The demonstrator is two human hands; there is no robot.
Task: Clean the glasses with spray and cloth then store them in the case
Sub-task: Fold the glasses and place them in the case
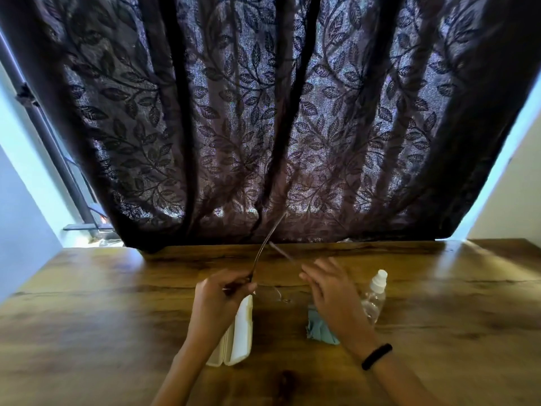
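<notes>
Glasses [270, 288] held up over the wooden table [117, 303], between both hands, just above the white case [238, 332] and the blue cloth [319, 329]. Left hand [219, 297] is curled shut, pinching the frame's left end where the temple meets the front. Right hand [330, 291] has its fingers loosely spread over the right side; it looks to be on the right temple, but blur makes actual contact hard to confirm.

Orientation: the front's long axis runs left-right between the hands, lenses nearest the person. Both temples are unfolded and point far, toward the dark leaf-pattern curtain [263, 112]; the left one angles up and right, so the tips converge.

Risks: thin rimless-looking frame held mostly by one end, so a twist from the left-hand pinch could bend the hinge or let it drop onto the case. Fingers near the lens could smear it. The spray bottle [374, 297] lies just right of the right hand, and a sweep of that wrist could knock it rolling. Cloth is partly under the right hand and could snag.
</notes>
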